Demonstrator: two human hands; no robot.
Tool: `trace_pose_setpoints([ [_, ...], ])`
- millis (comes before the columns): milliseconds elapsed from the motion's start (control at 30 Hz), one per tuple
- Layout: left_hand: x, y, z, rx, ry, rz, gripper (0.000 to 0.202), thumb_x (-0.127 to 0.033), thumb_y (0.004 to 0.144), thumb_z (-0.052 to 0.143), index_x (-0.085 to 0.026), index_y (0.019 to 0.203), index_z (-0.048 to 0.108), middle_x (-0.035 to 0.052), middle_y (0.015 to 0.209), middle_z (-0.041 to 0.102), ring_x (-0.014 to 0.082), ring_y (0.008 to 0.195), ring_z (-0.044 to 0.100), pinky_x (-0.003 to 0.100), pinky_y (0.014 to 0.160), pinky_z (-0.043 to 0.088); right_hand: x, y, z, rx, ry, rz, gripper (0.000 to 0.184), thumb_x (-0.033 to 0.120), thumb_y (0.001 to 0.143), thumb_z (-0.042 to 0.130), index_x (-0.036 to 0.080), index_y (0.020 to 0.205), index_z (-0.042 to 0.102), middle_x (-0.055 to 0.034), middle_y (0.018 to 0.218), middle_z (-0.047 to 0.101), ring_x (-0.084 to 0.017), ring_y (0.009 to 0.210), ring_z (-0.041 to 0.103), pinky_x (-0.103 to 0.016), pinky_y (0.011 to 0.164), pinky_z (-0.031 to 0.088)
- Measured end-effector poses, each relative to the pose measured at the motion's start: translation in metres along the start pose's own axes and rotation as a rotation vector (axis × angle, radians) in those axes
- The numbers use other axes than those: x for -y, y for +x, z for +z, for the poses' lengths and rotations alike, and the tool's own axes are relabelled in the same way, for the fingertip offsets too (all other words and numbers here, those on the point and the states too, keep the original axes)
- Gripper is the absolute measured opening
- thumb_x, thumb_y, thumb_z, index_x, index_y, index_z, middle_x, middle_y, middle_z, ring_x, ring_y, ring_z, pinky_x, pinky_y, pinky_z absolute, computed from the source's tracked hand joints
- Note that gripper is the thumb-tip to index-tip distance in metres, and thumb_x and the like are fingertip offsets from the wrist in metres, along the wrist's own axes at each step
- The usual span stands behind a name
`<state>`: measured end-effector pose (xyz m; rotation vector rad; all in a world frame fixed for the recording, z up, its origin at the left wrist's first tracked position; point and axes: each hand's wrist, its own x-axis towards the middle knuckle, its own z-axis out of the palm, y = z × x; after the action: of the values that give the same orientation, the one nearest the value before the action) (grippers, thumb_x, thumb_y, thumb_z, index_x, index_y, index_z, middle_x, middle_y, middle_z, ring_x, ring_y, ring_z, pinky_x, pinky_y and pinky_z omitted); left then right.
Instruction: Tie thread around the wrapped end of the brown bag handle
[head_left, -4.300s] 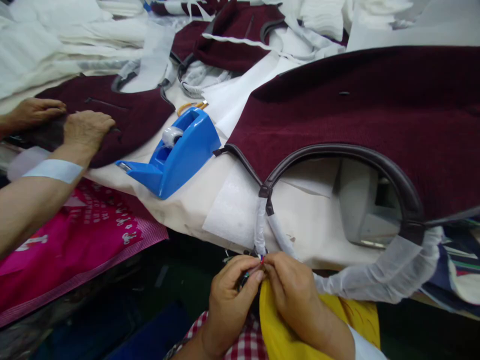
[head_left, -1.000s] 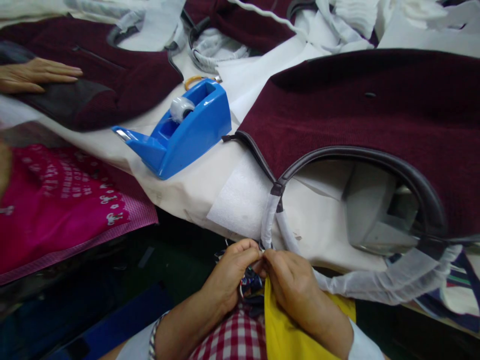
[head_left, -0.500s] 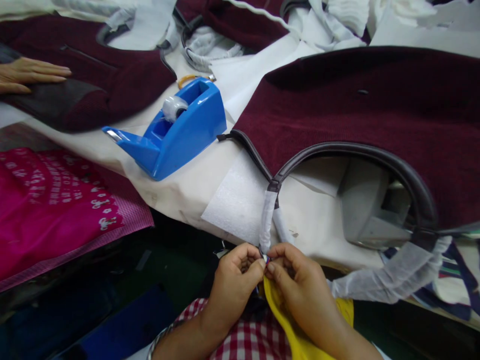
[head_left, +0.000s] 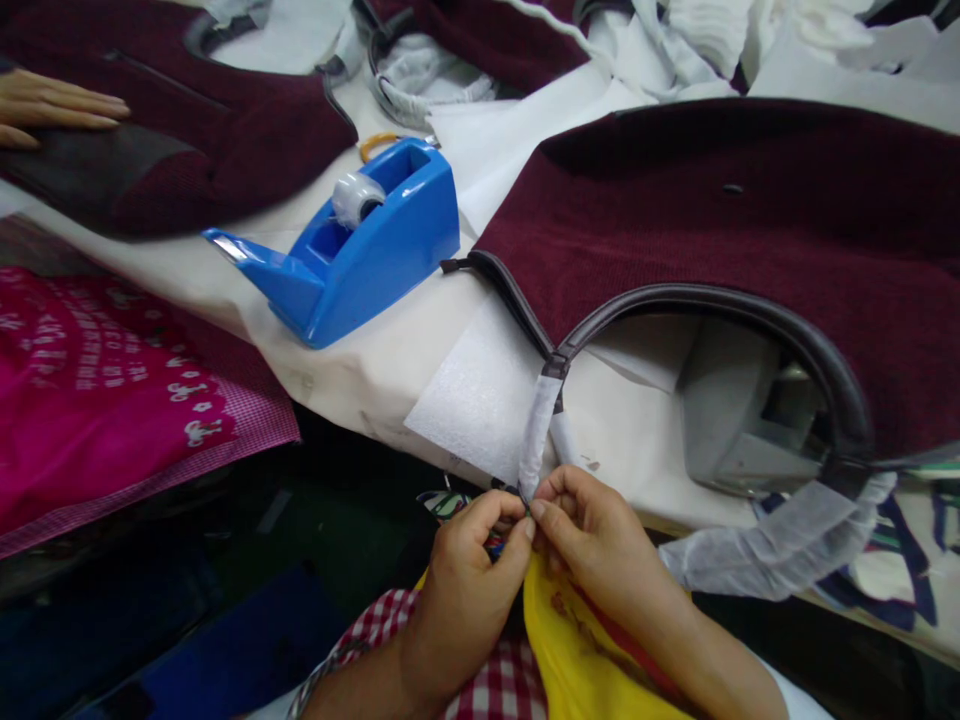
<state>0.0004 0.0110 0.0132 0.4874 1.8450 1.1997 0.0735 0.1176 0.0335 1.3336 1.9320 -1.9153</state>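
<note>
A maroon fabric bag point(head_left: 712, 220) with dark leather trim lies on the table's right half. Its handle point(head_left: 538, 440), wrapped in white paper, hangs over the front edge. My left hand point(head_left: 469, 575) and my right hand point(head_left: 592, 545) meet just below the table edge. Both pinch the lower end of the wrapped handle between thumb and fingertips. A small striped item shows between the fingers; I cannot make it out. The handle's far end point(head_left: 787, 545) is also wrapped in white paper.
A blue tape dispenser point(head_left: 352, 245) stands left of the bag. Another person's hand point(head_left: 49, 100) rests flat on a second maroon bag point(head_left: 217, 130) at far left. Pink cloth point(head_left: 97, 370) hangs there. White paper sheets point(head_left: 480, 395) and more bags lie behind.
My hands have stayed pinched at the handle's end, working it slightly. The view has shifted a little. The other person's hand has slid left along the far bag.
</note>
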Motion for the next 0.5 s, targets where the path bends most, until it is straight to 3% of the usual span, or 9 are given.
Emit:
trace_pose_setpoints([
  [333, -0.0011, -0.0006, -0.0032, 0.021, -0.097, -0.040, 0.012, -0.029, 0.078, 0.052, -0.020, 0.079, 0.060, -0.0008, 0.074, 0.066, 0.0109, 0.068, 0.060, 0.020, 0.063, 0.046, 0.0000, 0.0041, -0.0035, 0.049, -0.034, -0.021, 0.007, 0.024, 0.073, 0.050, 0.018, 0.074, 0.047, 0.0071, 0.052, 0.043, -0.006, 0.044, 0.036, -0.017, 0.041, 0.025],
  [500, -0.0013, -0.0013, -0.0037, 0.034, -0.099, -0.050, 0.011, -0.028, 0.077, 0.053, -0.020, 0.078, 0.061, -0.0005, 0.076, 0.067, 0.0119, 0.070, 0.061, 0.020, 0.065, 0.046, -0.0009, 0.0021, -0.0016, -0.008, -0.078, -0.078, 0.004, 0.021, 0.069, 0.049, 0.017, 0.070, 0.047, 0.0050, 0.056, 0.046, -0.008, 0.050, 0.040, -0.018, 0.045, 0.029],
])
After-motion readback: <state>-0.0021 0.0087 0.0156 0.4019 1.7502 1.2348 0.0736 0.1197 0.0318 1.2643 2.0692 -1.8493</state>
